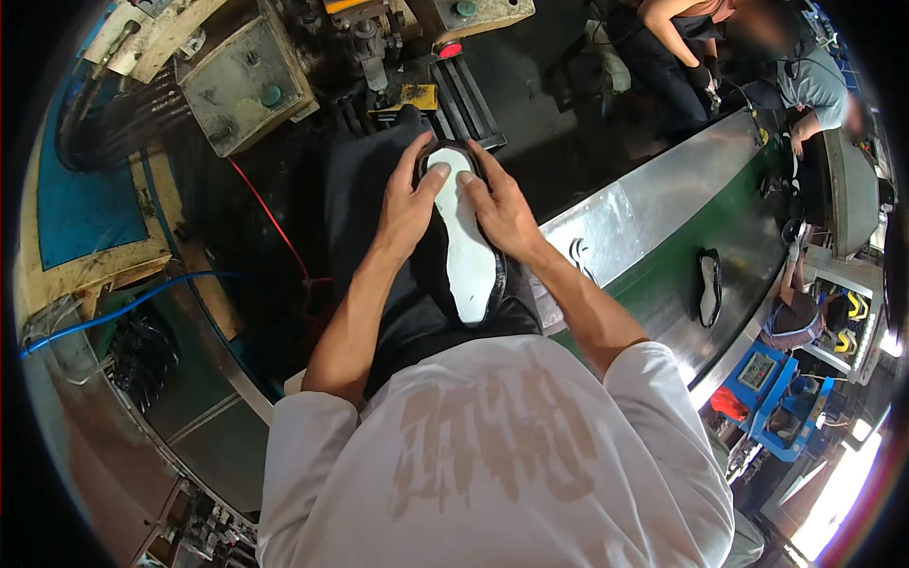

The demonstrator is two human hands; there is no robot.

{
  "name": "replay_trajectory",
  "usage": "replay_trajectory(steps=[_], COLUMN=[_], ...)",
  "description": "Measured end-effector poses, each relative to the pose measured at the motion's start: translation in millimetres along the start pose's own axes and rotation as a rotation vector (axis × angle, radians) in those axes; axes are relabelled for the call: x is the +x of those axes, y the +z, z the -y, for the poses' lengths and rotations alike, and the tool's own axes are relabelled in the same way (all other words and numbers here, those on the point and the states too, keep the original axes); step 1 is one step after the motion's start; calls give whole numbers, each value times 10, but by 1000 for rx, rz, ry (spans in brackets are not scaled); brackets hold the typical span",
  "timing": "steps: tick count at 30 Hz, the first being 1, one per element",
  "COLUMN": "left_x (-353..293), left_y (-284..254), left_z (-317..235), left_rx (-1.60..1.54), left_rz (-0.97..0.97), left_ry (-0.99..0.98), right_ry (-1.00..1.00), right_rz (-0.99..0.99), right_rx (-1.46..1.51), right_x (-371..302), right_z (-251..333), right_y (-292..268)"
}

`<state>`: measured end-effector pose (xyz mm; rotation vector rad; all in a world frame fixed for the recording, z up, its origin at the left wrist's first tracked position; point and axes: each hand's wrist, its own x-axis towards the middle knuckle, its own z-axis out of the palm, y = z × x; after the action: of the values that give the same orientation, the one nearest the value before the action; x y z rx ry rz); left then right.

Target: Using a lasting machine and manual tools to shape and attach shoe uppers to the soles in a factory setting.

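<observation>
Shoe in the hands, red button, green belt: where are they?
Held shoe (467,241): head view, middle of its white part.
Red button (450,49): head view, its red top.
Green belt (661,257): head view, a bare stretch.

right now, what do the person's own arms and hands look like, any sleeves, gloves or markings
The bare left hand and bare right hand wear no gloves, and no watch or cable shows at either wrist. Loose, short white fabric sleeves cover the upper arms and end near the elbows. The sleeves look plain; the faded tan print is across the shirt's back.
</observation>
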<state>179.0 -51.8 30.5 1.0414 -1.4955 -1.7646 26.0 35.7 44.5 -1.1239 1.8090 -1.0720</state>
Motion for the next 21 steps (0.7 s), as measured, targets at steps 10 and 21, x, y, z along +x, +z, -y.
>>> replay_trajectory(steps=[10, 21], left_x=[2, -177], left_y=[21, 20], left_z=[86, 95], left_rx=[-106, -992], left_rz=[76, 94], left_ry=[-48, -243], right_ry=[96, 139], right_rz=[313, 192], right_rx=[229, 393], right_x=[32, -98], right_z=[101, -78], right_y=[-195, -145])
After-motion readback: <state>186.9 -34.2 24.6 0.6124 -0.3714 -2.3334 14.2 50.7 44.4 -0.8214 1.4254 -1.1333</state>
